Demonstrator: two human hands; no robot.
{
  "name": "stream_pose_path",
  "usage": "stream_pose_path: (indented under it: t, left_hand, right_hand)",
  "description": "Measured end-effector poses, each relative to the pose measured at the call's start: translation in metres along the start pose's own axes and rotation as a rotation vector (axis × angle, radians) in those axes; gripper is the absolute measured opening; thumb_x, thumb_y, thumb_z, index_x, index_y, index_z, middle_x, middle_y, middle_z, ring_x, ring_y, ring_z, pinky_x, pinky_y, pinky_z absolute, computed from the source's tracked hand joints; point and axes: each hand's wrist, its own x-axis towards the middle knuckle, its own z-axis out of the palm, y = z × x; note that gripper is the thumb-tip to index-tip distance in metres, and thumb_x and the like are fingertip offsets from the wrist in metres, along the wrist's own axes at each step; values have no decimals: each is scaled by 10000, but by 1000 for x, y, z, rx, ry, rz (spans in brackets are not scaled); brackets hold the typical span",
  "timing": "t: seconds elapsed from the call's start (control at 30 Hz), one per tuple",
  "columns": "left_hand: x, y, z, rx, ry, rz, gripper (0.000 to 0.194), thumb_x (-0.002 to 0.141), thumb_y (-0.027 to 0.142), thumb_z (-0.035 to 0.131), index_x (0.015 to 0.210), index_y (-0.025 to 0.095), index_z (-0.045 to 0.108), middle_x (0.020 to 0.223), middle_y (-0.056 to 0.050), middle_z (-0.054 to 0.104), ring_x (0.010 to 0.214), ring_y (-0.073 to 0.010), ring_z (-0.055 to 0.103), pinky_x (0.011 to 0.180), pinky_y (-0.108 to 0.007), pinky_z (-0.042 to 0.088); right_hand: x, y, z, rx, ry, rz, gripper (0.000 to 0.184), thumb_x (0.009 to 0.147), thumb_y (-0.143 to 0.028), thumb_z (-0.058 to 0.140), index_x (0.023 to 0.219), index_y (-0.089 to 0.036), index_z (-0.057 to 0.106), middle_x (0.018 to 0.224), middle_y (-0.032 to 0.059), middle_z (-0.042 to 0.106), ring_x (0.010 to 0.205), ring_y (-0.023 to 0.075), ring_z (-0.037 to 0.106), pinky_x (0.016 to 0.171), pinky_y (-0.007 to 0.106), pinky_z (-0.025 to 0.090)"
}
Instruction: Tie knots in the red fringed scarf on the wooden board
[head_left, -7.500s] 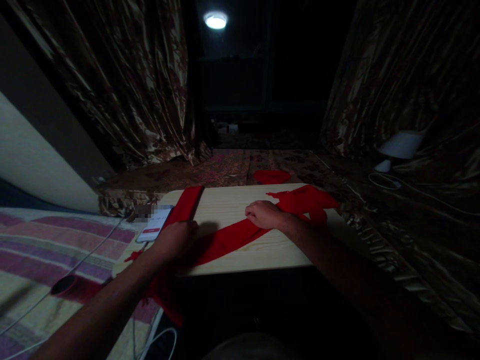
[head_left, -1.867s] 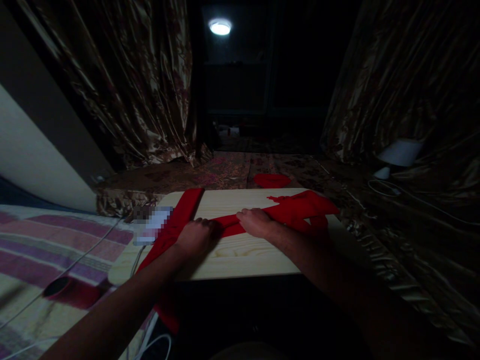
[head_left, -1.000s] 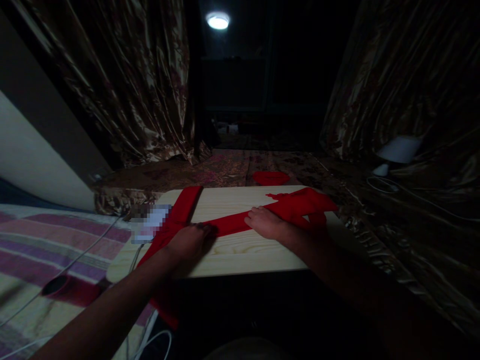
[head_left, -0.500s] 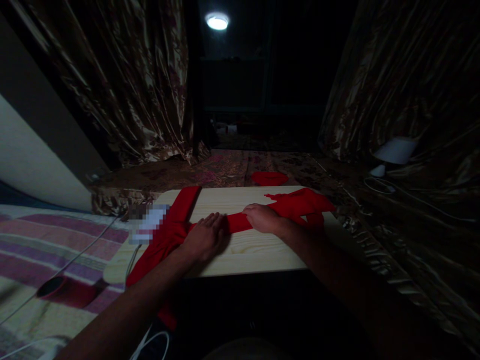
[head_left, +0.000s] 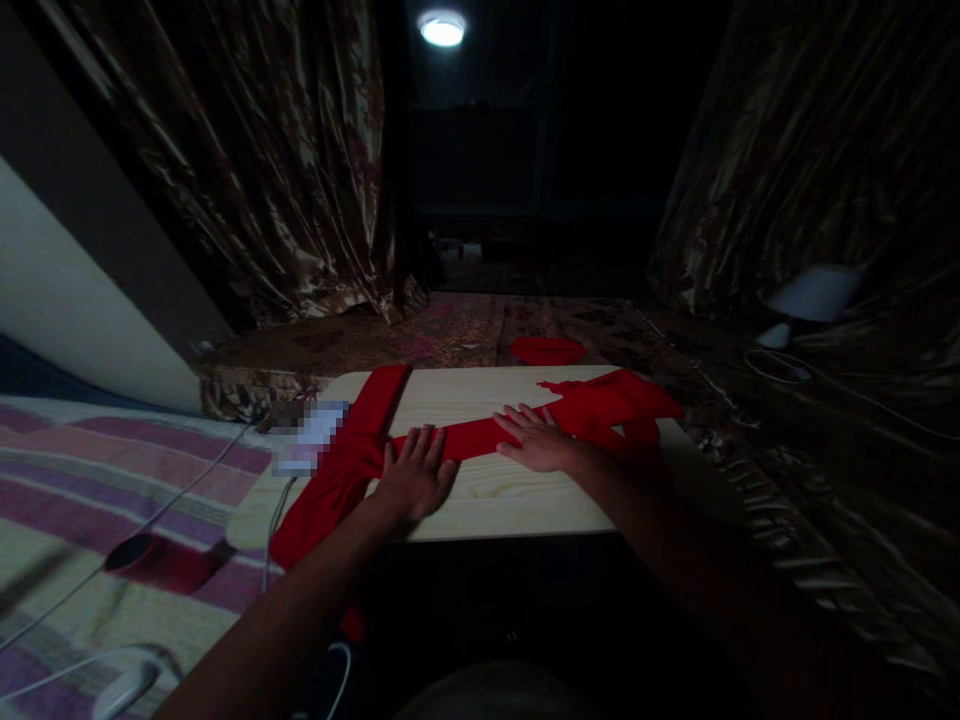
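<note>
A long strip of red cloth (head_left: 474, 440) runs across a pale wooden board (head_left: 480, 492), with bunched folds at its left end and a wider, ragged piece at its right. My left hand (head_left: 417, 474) lies palm down on the left part of the strip, fingers spread. My right hand (head_left: 534, 438) rests flat on the strip farther right, its fingers apart too. Neither hand grips the cloth. Beyond the board's far edge lies another red cloth piece (head_left: 547, 350). Part of the red cloth hangs over the board's near left side, partly behind my left forearm.
A blurred-out rectangular object (head_left: 311, 438) with a cable is at the board's left. On the striped bedding (head_left: 60, 490) lie a red cylindrical object (head_left: 165, 564), a white mouse-like device (head_left: 126, 690) and cables. A small lamp (head_left: 814, 293) stands far right. Patterned curtains (head_left: 315, 180) hang behind.
My fingers have spread and flattened onto the red strip in both hands. The view has shifted slightly, so the scene sits a little farther right.
</note>
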Motion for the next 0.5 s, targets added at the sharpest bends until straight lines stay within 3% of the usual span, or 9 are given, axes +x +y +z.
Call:
stream_pose_path:
  t: [0.2, 0.33, 0.5]
  left_hand:
    - [8, -5, 5, 8, 26, 24, 706, 979, 602, 130, 1603, 273, 117, 1664, -67, 51, 1528, -355, 41, 1135, -716, 115]
    - [10, -7, 12, 11, 52, 16, 674, 981, 589, 157, 1595, 311, 151, 1665, -76, 77, 1525, -368, 52, 1112, -737, 117]
    - [10, -5, 17, 37, 120, 15, 666, 979, 565, 196, 1589, 298, 204, 1661, -82, 127, 1522, -365, 106, 1114, -718, 144]
  right_hand:
    - [-2, 25, -6, 37, 3, 105, 788, 932, -726, 223, 1603, -329, 110, 1673, -5, 39, 1536, 309, 8, 1187, 621, 5]
    - [0, 37, -12, 50, 22, 111, 783, 948, -685, 284, 1596, -252, 218, 1667, 55, 123, 1531, 304, 88, 1213, 545, 80]
    - [-4, 67, -40, -25, 428, 146, 482, 961, -296, 426, 1387, -128, 578, 1478, 134, 513, 1378, 223, 442, 1163, 313, 297]
